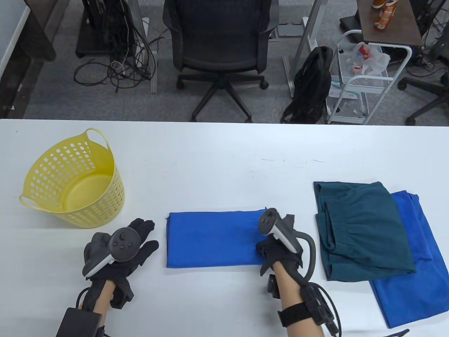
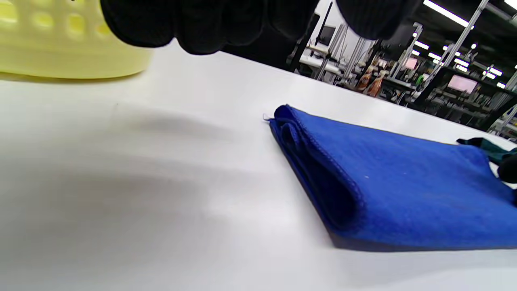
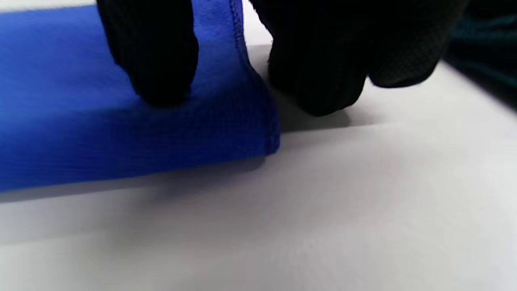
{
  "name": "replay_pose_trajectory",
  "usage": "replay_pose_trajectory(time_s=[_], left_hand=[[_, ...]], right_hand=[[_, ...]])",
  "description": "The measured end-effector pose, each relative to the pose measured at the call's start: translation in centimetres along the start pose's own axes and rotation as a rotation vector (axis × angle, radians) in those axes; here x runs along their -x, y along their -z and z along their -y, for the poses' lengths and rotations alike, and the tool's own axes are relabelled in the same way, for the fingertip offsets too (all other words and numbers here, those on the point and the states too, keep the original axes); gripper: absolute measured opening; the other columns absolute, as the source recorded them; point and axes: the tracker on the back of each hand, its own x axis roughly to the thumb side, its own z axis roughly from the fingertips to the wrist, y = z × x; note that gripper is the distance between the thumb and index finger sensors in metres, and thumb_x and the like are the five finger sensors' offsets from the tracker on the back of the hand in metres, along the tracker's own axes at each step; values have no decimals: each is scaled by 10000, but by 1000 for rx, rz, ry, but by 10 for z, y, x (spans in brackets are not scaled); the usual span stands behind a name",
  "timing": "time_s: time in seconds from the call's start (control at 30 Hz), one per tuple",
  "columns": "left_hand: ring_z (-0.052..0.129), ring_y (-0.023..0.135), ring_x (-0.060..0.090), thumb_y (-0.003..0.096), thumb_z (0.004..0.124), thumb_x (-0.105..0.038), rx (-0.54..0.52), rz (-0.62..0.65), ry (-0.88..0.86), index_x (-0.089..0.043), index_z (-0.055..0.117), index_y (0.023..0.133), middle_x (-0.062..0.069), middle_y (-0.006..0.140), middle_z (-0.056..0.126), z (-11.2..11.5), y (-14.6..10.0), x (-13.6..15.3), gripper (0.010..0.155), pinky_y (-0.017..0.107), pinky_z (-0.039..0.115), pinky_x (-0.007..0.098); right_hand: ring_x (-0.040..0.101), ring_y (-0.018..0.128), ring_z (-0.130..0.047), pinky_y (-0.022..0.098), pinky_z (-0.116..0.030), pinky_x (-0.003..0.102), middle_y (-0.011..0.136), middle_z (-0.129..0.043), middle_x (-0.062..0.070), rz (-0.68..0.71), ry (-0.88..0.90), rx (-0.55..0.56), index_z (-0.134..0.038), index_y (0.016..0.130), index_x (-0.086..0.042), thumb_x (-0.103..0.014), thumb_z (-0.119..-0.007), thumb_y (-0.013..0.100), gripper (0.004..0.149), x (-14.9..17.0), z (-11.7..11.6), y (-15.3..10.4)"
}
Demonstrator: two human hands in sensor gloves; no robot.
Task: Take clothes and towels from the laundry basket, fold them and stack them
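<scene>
A blue towel [image 1: 214,239] [image 2: 404,182] [image 3: 80,133] lies folded into a long strip at the table's middle front. My right hand [image 1: 277,242] sits at its right end. The thumb [image 3: 153,60] presses on top of the cloth, and the fingers [image 3: 323,64] curl down against the end's edge, touching the table. My left hand [image 1: 136,242] [image 2: 202,24] hovers flat with spread fingers just left of the towel, holding nothing. The yellow laundry basket [image 1: 101,207] [image 2: 60,52] stands empty at the left.
At the right lies a stack: a folded dark teal garment [image 1: 361,231] [image 2: 497,151] on top of a folded blue towel [image 1: 417,284], near the table's right front corner. An office chair [image 1: 219,45] and a white cart [image 1: 364,87] stand beyond the far edge.
</scene>
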Motion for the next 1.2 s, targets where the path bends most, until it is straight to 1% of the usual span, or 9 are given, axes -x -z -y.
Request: replay_pose_trajectory(time_s=[0.2,0.27,0.37,0.53,0.63,0.8,0.97,1.1,1.2], left_hand=[[737,1063,427,565,694,-542,-93,7,19,-196,569,1179,188,1226,621,7,-12,11,716,720,692,616],[754,1050,426,563,700,-536,-146,27,-5,-193,595,1166,186,1213,645,11,-15,14,701,713,699,616],[750,1054,425,562,698,-540,-139,40,7,-201,600,1162,184,1215,644,13,-16,13,696,713,699,618],[737,1063,426,564,692,-544,-108,61,-39,-209,588,1167,181,1224,628,14,-12,12,697,718,692,620],[736,1064,429,563,693,-545,-96,59,-31,-214,581,1171,185,1226,623,16,-11,13,700,718,691,621],[733,1065,431,565,693,-539,-76,68,-28,-269,593,1163,187,1227,625,19,-9,13,663,719,691,620],[742,1063,421,563,696,-536,-74,67,10,-236,597,1163,178,1224,633,20,-10,12,678,718,695,618],[742,1066,413,565,695,-534,-85,61,23,-215,590,1167,169,1223,635,20,-11,13,689,719,696,616],[744,1065,414,561,697,-535,-89,60,17,-213,587,1169,171,1223,633,20,-11,14,696,718,697,617]], right_hand=[[190,560,-893,574,-777,559,760,-805,76,-170,248,-38,-563,1051,202,-271,-919,521,795,-14,-12,-1],[201,510,-864,567,-746,592,667,-810,47,-148,260,45,-702,965,69,-213,-908,529,559,-20,-15,-7],[367,735,-771,632,-586,730,828,-733,157,-25,357,-85,-734,921,-88,-200,-853,582,377,-11,-10,-10],[418,782,-856,539,-813,557,1070,-514,470,276,917,-256,-389,1120,25,-245,-733,653,640,43,-5,-12],[442,804,-828,561,-783,569,1119,-274,510,415,1118,-358,-21,1155,-178,-339,-698,684,841,69,-23,-11],[385,794,-824,583,-759,539,1161,-221,390,477,1103,-316,-134,1133,-351,-173,-663,666,728,80,-36,-2],[274,622,-894,472,-822,419,1192,-325,226,496,952,-196,-410,1170,-104,-120,-710,612,634,76,-34,-1],[278,539,-898,419,-821,410,1200,-375,195,513,979,-83,-463,1157,-95,-93,-740,593,629,83,-15,-10],[272,492,-907,384,-826,399,1198,-411,201,501,694,107,-489,1154,-84,-87,-762,581,635,89,25,-34]])
